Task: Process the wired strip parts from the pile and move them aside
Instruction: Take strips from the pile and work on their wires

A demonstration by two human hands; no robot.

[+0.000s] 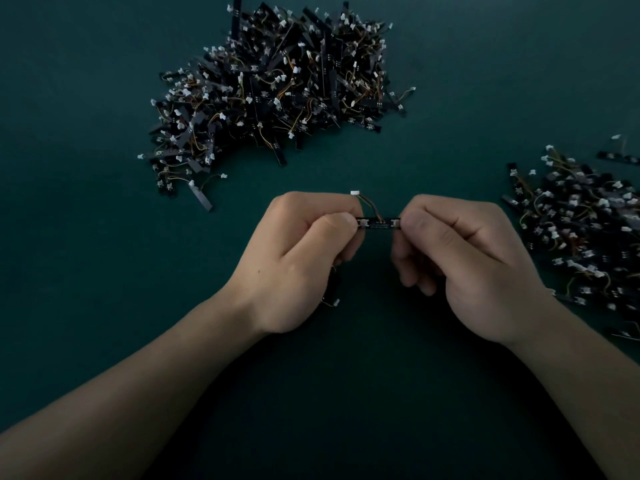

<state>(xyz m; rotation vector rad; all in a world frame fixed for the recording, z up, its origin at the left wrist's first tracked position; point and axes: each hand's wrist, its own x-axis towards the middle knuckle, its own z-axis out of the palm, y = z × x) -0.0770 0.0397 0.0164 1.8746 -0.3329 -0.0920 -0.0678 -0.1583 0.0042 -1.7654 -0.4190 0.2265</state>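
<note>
A short black strip part with two small white components, thin orange-brown wires and a white connector is held level above the dark green table. My left hand pinches its left end between thumb and forefinger. My right hand pinches its right end the same way. More black parts with a white connector poke out under my left palm, tucked in its lower fingers. A big pile of the same wired strips lies at the back, left of centre.
A second, smaller heap of wired strips lies at the right edge, close to my right hand. A few stray strips lie at the front of the big pile. The dark green table surface stretches around my forearms.
</note>
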